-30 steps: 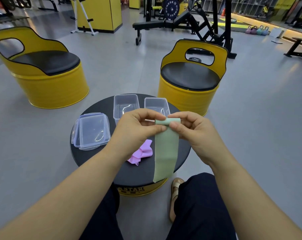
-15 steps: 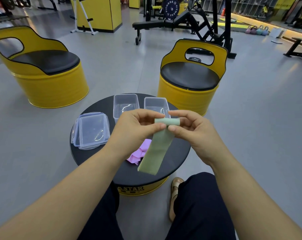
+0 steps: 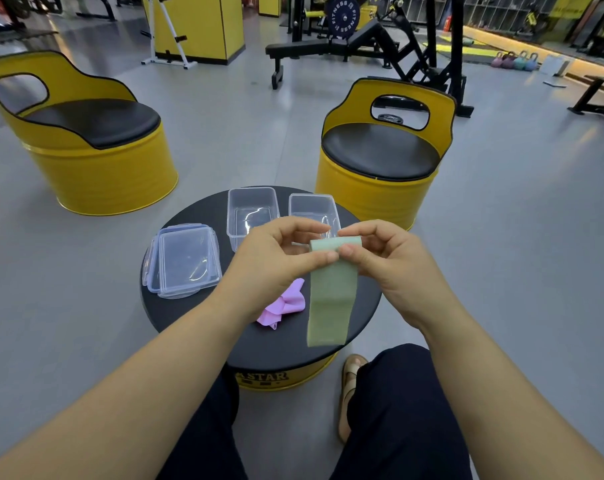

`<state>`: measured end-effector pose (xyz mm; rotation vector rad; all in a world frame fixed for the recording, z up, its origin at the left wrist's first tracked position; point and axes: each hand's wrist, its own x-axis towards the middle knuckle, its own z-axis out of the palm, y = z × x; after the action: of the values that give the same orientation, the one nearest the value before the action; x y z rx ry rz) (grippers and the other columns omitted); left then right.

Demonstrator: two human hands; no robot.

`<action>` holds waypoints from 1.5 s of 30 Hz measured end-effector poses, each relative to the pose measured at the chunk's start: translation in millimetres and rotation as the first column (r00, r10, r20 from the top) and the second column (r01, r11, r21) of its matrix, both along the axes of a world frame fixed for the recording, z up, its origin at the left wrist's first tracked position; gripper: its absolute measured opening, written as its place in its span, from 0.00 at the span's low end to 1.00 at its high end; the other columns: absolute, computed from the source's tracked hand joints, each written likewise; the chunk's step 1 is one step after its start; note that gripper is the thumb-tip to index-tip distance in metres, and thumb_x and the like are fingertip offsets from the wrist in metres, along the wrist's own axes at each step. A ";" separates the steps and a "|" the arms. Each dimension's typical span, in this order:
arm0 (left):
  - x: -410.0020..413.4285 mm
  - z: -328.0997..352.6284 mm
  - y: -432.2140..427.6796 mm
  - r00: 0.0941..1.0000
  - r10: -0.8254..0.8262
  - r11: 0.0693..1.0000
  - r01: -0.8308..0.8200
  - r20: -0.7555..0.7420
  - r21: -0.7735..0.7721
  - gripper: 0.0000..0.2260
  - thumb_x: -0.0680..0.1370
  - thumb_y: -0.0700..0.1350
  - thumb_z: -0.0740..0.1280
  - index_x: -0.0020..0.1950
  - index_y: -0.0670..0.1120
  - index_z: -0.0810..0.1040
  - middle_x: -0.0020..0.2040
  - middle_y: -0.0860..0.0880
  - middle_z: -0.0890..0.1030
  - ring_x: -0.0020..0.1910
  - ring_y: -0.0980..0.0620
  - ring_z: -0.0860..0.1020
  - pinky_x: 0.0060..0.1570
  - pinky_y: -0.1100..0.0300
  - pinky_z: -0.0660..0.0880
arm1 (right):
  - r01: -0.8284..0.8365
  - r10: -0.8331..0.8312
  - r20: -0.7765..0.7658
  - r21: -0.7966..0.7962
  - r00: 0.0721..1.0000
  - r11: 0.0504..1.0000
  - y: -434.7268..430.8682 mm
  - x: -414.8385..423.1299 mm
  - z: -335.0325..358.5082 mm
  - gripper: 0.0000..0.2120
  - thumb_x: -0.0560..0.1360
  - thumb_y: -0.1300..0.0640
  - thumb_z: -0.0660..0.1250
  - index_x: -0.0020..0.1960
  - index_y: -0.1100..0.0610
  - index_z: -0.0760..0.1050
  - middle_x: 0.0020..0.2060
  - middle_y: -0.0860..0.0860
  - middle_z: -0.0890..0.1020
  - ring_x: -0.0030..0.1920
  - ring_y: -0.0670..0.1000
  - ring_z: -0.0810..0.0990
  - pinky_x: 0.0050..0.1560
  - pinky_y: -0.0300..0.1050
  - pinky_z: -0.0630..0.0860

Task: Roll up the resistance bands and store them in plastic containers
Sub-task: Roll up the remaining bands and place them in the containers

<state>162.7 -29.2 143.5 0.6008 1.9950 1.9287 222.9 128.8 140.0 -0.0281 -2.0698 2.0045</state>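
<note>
Green band (image 3: 331, 299), rolled top tight in fingertip grip of left hand (image 3: 276, 258) and right hand (image 3: 390, 265), tail below.

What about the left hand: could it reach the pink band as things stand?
Probably not yet: the left hand pinches the green band along with the right hand. The pink band lies bare on the table below its wrist, so letting go would free the way.

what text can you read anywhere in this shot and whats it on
"FITNESS", printed twice around the dark weight plate on the far machine.
"ASTAR", its start hidden, on the yellow side of the drum table.
Yellow wall sign at far right: too blurred to read.
</note>
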 end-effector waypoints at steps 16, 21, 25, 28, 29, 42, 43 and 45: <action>-2.6 -3.5 -0.3 1.000 0.002 0.999 -0.003 0.012 0.044 0.09 0.70 0.33 0.73 0.45 0.46 0.82 0.41 0.48 0.85 0.40 0.55 0.83 0.38 0.68 0.76 | -0.023 0.023 0.076 -0.011 0.997 1.000 4.3 2.7 -2.6 0.15 0.65 0.54 0.70 0.51 0.55 0.79 0.44 0.49 0.85 0.48 0.48 0.84 0.49 0.41 0.80; -5.5 -7.3 -0.5 1.000 -0.014 0.998 0.013 0.017 0.060 0.10 0.69 0.34 0.73 0.46 0.47 0.82 0.44 0.48 0.85 0.45 0.53 0.83 0.44 0.63 0.78 | -0.011 0.014 0.108 -0.029 0.994 1.000 3.4 3.5 -3.3 0.10 0.70 0.57 0.68 0.49 0.59 0.80 0.41 0.49 0.86 0.45 0.49 0.84 0.45 0.41 0.81; -4.0 -12.7 1.3 0.990 -0.046 0.995 0.033 0.134 0.096 0.13 0.66 0.44 0.74 0.49 0.45 0.81 0.47 0.45 0.84 0.46 0.50 0.83 0.46 0.60 0.78 | 0.004 0.009 0.095 -0.133 0.995 0.991 -0.3 3.1 -8.4 0.14 0.66 0.55 0.69 0.49 0.59 0.79 0.42 0.51 0.86 0.46 0.50 0.84 0.45 0.42 0.81; -6.1 -15.7 -1.3 0.960 -0.144 0.981 0.106 0.241 0.162 0.16 0.65 0.46 0.72 0.51 0.40 0.81 0.52 0.41 0.83 0.51 0.44 0.81 0.55 0.52 0.78 | -0.031 0.042 0.095 -0.120 0.995 0.992 -0.8 4.6 -11.7 0.14 0.65 0.55 0.71 0.49 0.59 0.78 0.42 0.51 0.85 0.44 0.50 0.84 0.44 0.41 0.80; -8.3 -15.1 -3.7 0.946 -0.191 0.975 0.151 0.264 0.166 0.15 0.66 0.45 0.72 0.50 0.39 0.81 0.52 0.41 0.83 0.50 0.44 0.81 0.54 0.52 0.78 | -0.067 0.073 0.094 -0.068 0.993 0.995 1.6 5.8 -10.3 0.14 0.66 0.56 0.72 0.50 0.58 0.78 0.42 0.50 0.85 0.44 0.49 0.83 0.43 0.40 0.80; -20.4 -8.0 -18.2 0.655 -0.639 0.762 0.612 0.403 0.213 0.19 0.61 0.49 0.79 0.46 0.40 0.83 0.42 0.43 0.84 0.39 0.50 0.83 0.39 0.61 0.78 | -0.536 0.461 0.274 0.472 0.844 0.700 8.4 3.9 33.1 0.29 0.61 0.54 0.79 0.60 0.46 0.74 0.55 0.47 0.77 0.44 0.49 0.77 0.43 0.48 0.78; -19.9 -9.6 -18.2 0.653 -0.640 0.762 0.605 0.406 0.228 0.20 0.61 0.49 0.80 0.46 0.40 0.83 0.43 0.43 0.84 0.40 0.50 0.83 0.40 0.60 0.79 | -0.532 0.457 0.274 0.492 0.846 0.689 7.2 4.8 32.8 0.30 0.60 0.55 0.79 0.60 0.48 0.74 0.53 0.49 0.77 0.44 0.48 0.78 0.43 0.48 0.78; -18.2 -10.6 -18.5 0.641 -0.648 0.758 0.597 0.411 0.264 0.19 0.61 0.48 0.80 0.47 0.39 0.83 0.43 0.43 0.84 0.40 0.50 0.83 0.41 0.60 0.79 | -0.521 0.452 0.264 0.518 0.852 0.679 4.0 6.4 32.8 0.30 0.60 0.55 0.79 0.60 0.48 0.73 0.51 0.50 0.78 0.43 0.47 0.78 0.43 0.49 0.78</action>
<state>144.6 -47.8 132.9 0.6461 1.1567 1.5371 229.3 132.8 172.8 0.6058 -2.9212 1.5176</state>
